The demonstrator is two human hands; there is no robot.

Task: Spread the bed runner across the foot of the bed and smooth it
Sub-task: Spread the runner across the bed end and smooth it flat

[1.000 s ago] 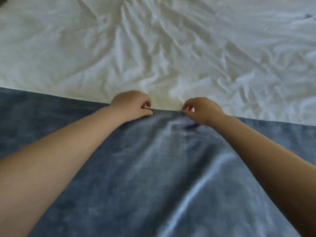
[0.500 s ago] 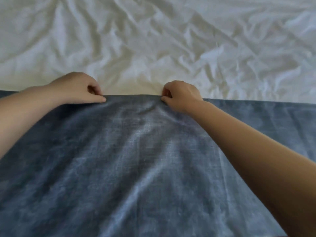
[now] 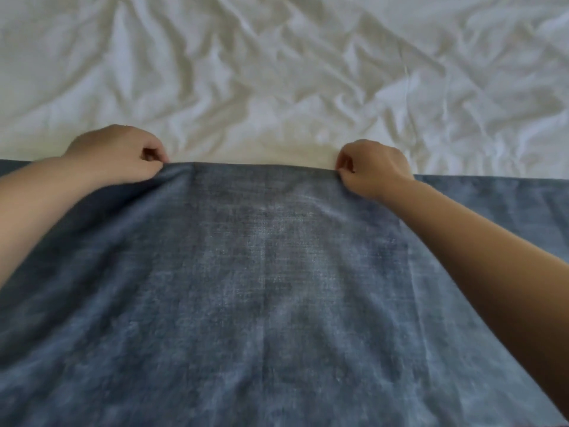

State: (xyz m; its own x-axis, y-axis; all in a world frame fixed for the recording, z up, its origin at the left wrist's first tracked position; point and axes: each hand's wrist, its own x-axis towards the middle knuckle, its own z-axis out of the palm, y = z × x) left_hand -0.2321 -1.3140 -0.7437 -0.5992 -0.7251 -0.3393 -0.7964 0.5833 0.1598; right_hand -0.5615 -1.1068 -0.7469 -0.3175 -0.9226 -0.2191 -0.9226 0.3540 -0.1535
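Looking down thru the head cam, I see both hands gripping the far edge of the bed runner [image 3: 261, 288]. Left hand [image 3: 114, 154] is curled, thumb & fingers pinched on the hem, knuckles up. Its forearm comes in from the left edge & lies over the fabric. Right hand [image 3: 374, 167] does the same on the other side, fingers curled on the hem, w/ the forearm crossing the cloth from the lower right corner. The two hands are well apart, w/ a straight stretch of hem between them. That stretch sits a bit higher in view than the hem outside each hand. I can't tell if it's lifted off the bed or just pulled fwd.

The runner is a blue-grey woven fabric w/ a faded, mottled look. It fills the whole lower part of the view, left edge to right edge, & lies across the bed. The surface btwn the arms is mostly flat. Soft diagonal folds fan out from each grip toward the near side, & a faint vertical crease runs down the middle.

Beyond the hem is the white sheet [image 3: 277, 72], heavily wrinkled, covering the bed up to the top of the view. The runner lies directly on it.
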